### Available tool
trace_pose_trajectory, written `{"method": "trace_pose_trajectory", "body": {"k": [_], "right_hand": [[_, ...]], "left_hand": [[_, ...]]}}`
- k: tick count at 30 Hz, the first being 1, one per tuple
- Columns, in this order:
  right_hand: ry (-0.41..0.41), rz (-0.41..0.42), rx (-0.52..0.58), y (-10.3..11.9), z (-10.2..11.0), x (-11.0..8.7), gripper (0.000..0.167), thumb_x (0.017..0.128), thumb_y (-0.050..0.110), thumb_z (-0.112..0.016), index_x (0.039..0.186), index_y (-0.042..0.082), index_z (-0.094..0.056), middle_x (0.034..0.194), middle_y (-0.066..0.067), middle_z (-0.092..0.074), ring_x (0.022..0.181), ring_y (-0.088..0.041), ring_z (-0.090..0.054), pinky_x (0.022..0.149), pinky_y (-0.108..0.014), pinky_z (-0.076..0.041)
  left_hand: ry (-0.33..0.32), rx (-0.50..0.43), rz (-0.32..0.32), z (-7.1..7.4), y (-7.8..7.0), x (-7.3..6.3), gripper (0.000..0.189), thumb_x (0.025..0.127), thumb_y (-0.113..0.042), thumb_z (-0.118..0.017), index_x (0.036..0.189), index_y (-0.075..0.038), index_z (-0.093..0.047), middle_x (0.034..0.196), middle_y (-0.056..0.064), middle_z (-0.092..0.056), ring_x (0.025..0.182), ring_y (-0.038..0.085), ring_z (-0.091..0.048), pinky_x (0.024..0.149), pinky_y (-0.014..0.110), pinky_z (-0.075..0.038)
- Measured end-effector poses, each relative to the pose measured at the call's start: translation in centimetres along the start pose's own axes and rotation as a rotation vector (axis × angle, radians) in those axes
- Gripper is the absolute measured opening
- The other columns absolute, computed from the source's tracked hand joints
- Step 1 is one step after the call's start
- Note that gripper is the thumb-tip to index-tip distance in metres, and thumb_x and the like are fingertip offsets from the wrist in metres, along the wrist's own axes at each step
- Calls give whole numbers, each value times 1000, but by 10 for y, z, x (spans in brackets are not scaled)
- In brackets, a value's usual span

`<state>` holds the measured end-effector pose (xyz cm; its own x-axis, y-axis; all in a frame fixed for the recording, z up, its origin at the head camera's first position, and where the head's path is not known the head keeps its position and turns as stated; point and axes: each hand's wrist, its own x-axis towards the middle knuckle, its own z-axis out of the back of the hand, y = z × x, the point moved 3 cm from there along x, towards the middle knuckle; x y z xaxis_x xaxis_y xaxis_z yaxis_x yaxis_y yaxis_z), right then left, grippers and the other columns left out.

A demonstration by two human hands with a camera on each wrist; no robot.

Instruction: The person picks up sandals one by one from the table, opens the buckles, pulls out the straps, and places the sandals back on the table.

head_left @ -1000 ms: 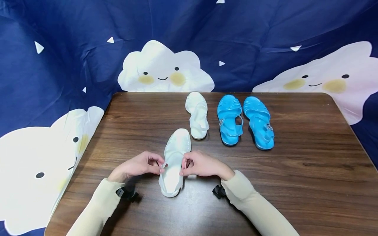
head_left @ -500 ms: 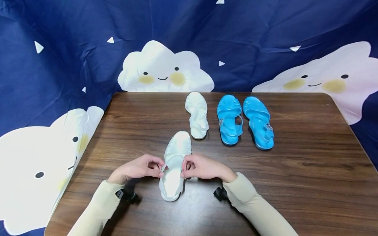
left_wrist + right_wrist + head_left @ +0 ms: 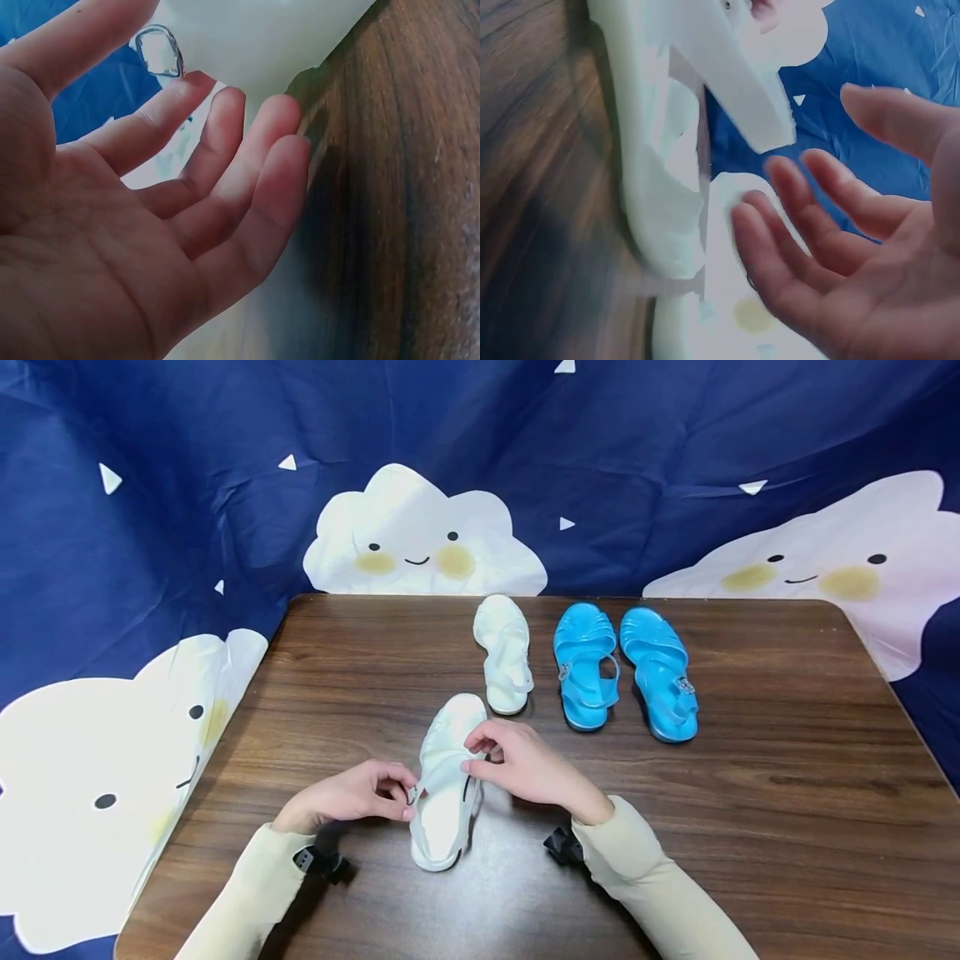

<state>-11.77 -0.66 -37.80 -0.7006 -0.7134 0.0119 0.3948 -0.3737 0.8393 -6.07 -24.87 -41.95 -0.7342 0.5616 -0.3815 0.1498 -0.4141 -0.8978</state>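
A white jelly sandal point(image 3: 438, 831) lies on the table in front of the person, toe pointing away. At its left side the left hand point(image 3: 352, 795) pinches the small metal buckle point(image 3: 177, 58) between thumb and index finger, the other fingers loosely bent. The right hand point(image 3: 528, 766) hovers over the right side of the sandal, thumb and fingers spread apart. In the right wrist view the free end of the sandal's strap point(image 3: 746, 101) juts out just beyond those fingertips, with nothing held between them.
Behind it stands a second white sandal point(image 3: 504, 664). Two blue jelly sandals, a left one point(image 3: 583, 668) and a right one point(image 3: 660, 681), are to its right. The wooden table point(image 3: 787, 760) meets a blue cloud-patterned cloth point(image 3: 600, 452) at the back.
The right hand has let go of the strap at the sandal's right side and moved up toward the toe, its fingers opening. The left hand stays at the buckle; the sandal slid slightly toward the person.
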Motion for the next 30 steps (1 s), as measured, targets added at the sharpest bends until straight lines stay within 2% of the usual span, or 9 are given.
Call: {"method": "trace_pose_trajectory", "body": {"k": [2, 6, 10, 16, 22, 30], "right_hand": [[-32, 19, -10, 4, 0, 0, 21, 89, 23, -69, 104, 8, -65, 101, -6, -66, 96, -24, -61, 85, -41, -53], [-73, 66, -26, 11, -4, 3, 14, 89, 20, -68, 100, 11, -67, 99, 0, -66, 94, -21, -61, 83, -39, -52], [-85, 121, -38, 18, -12, 6, 12, 88, 17, -69, 98, 10, -68, 97, 2, -65, 92, -20, -60, 82, -36, -51], [16, 200, -149, 27, -32, 9, 13, 89, 15, -66, 101, 11, -70, 100, 2, -65, 98, -15, -56, 87, -28, -46], [136, 173, -241, 27, -50, 10, 21, 92, 17, -63, 112, 14, -70, 104, 0, -62, 98, -13, -52, 85, -26, -45], [153, 178, -326, 22, -59, 10, 17, 93, 19, -63, 107, 14, -71, 98, 1, -59, 88, -11, -50, 79, -22, -44]], "left_hand": [[-16, 13, -1, -1, -2, 0, 28, 84, -11, -73, 105, 4, -62, 81, 3, -63, 73, 2, -57, 66, 16, -45], [-50, 68, 2, -4, -5, 1, 25, 84, -12, -74, 100, 3, -64, 82, 3, -62, 72, 2, -58, 65, 16, -45], [-80, 128, 2, -5, -8, 3, 22, 83, -16, -75, 94, 0, -65, 83, 2, -61, 72, 4, -58, 64, 16, -45], [-111, 193, 2, -7, -8, 6, 19, 81, -18, -77, 87, -3, -67, 83, 1, -58, 73, 7, -57, 64, 16, -45], [-124, 254, -33, -10, -12, 9, 16, 80, -21, -78, 81, -7, -68, 79, -1, -55, 72, 6, -51, 63, 17, -43], [-122, 275, -53, -12, -14, 10, 20, 79, -19, -78, 72, -7, -63, 76, -5, -51, 72, 4, -49, 64, 18, -41]]}}
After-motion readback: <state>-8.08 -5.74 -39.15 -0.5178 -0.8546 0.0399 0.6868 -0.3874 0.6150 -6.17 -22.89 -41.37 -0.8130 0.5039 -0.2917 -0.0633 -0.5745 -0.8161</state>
